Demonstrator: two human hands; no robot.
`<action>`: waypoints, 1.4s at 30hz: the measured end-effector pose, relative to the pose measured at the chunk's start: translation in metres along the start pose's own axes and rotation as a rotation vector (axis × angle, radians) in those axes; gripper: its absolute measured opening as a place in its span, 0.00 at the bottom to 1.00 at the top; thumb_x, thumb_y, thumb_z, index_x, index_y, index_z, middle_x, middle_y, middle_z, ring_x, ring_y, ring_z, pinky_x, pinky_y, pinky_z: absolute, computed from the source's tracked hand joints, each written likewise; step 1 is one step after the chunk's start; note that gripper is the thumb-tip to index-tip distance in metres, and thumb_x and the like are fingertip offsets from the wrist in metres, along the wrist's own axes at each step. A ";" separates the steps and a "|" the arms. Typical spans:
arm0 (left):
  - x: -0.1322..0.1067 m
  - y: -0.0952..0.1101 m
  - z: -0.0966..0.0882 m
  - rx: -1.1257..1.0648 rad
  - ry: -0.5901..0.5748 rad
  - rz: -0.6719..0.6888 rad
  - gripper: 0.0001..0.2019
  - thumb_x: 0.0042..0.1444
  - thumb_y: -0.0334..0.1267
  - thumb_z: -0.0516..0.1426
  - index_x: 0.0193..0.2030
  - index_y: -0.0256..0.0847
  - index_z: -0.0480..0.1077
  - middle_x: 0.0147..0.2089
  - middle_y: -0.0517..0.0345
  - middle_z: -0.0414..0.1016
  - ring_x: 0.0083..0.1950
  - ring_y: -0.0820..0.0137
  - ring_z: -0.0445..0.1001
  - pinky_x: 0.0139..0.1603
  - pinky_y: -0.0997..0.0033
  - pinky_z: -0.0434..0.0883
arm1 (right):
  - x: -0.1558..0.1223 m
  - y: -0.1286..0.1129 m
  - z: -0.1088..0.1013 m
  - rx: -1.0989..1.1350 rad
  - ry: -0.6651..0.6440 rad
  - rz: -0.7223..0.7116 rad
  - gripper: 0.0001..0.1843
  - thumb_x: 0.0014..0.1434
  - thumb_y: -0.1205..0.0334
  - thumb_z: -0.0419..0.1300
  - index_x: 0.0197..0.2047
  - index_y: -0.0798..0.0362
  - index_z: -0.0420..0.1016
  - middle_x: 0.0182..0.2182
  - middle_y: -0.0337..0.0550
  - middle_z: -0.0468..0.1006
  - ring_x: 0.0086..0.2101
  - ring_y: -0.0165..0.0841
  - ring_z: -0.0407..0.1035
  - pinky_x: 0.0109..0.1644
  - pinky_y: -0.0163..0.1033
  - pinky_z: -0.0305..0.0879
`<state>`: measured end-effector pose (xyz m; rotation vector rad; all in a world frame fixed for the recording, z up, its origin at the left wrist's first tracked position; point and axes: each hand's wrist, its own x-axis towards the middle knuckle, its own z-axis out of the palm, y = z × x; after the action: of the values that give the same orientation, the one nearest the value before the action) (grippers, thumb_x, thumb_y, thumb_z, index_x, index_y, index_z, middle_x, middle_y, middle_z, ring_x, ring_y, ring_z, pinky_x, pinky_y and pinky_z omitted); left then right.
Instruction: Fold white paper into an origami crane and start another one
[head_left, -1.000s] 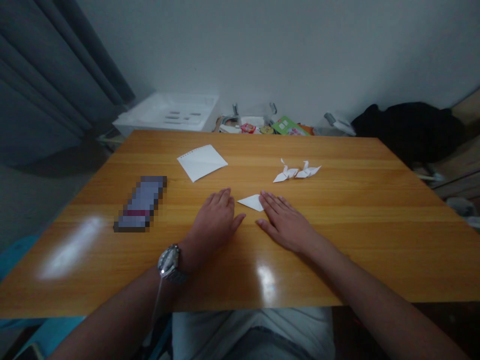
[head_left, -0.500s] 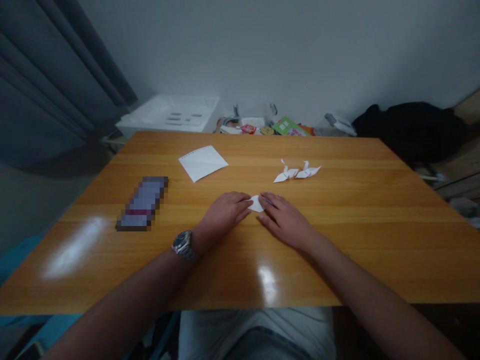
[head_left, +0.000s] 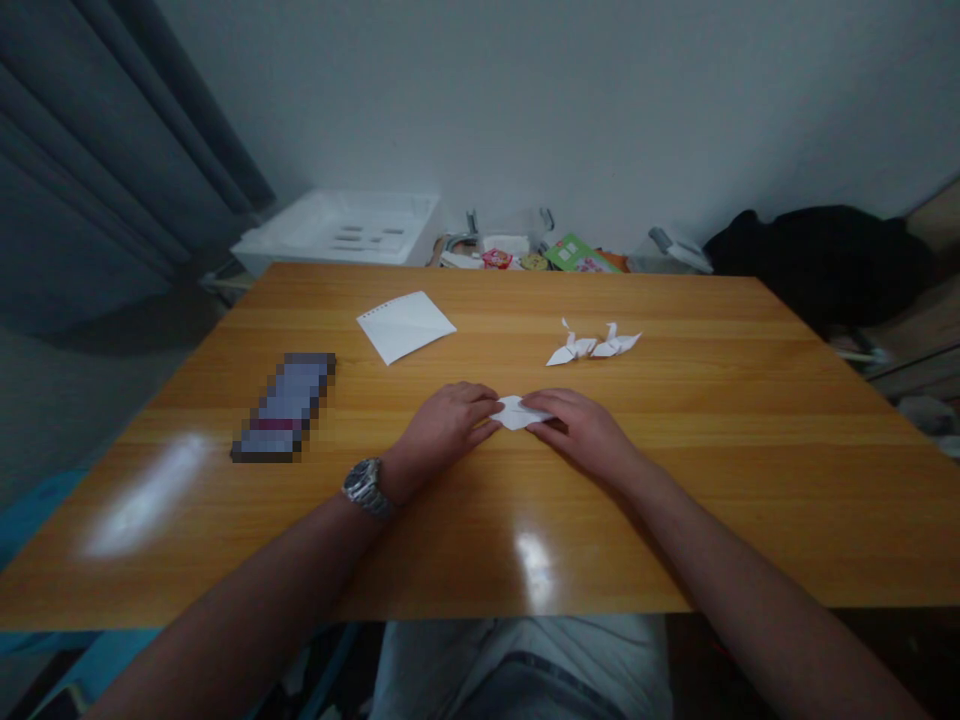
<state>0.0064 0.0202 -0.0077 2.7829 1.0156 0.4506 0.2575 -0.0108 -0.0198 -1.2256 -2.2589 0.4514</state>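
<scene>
A small folded white paper (head_left: 514, 413) lies on the wooden table between my two hands. My left hand (head_left: 452, 420) has its fingertips pinched on the paper's left end. At the right end, my right hand (head_left: 581, 428) grips the paper between thumb and fingers, and the fingers hide part of it. Two folded paper cranes (head_left: 596, 345) stand side by side beyond my right hand. Farther back on the left rests a flat white sheet of paper (head_left: 406, 326) with a row of punched holes along one edge.
A phone (head_left: 289, 405), its screen blurred, lies on the table (head_left: 750, 420) left of my left hand. Behind the table's far edge are a white plastic tray (head_left: 337, 235), a green booklet (head_left: 577, 252) and a black cloth (head_left: 817, 250).
The right hand has shifted slightly right and its fingers have closed round the paper's right end. More of the folded paper shows, and it sits a little nearer to me.
</scene>
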 end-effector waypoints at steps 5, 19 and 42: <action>0.001 0.001 -0.002 -0.016 0.006 -0.010 0.14 0.69 0.44 0.56 0.54 0.40 0.75 0.52 0.52 0.79 0.51 0.61 0.76 0.53 0.61 0.71 | 0.001 -0.003 -0.001 0.063 0.056 0.066 0.15 0.69 0.55 0.56 0.52 0.49 0.80 0.49 0.46 0.83 0.49 0.38 0.76 0.57 0.46 0.70; -0.004 0.009 -0.007 -0.161 0.140 -0.236 0.15 0.70 0.44 0.54 0.56 0.42 0.75 0.51 0.54 0.81 0.50 0.62 0.78 0.51 0.63 0.73 | 0.002 -0.010 0.001 0.197 0.152 0.112 0.12 0.69 0.59 0.58 0.51 0.50 0.78 0.46 0.46 0.82 0.44 0.39 0.75 0.50 0.43 0.70; -0.008 0.014 0.008 0.044 -0.013 -0.001 0.19 0.68 0.42 0.56 0.62 0.38 0.71 0.60 0.46 0.73 0.59 0.57 0.72 0.62 0.54 0.69 | 0.002 0.006 0.011 -0.055 0.097 0.127 0.16 0.67 0.61 0.60 0.56 0.50 0.77 0.43 0.49 0.77 0.45 0.43 0.69 0.52 0.48 0.66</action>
<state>0.0120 0.0040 -0.0135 2.8196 1.0366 0.4142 0.2541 -0.0065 -0.0309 -1.3941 -2.1330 0.3697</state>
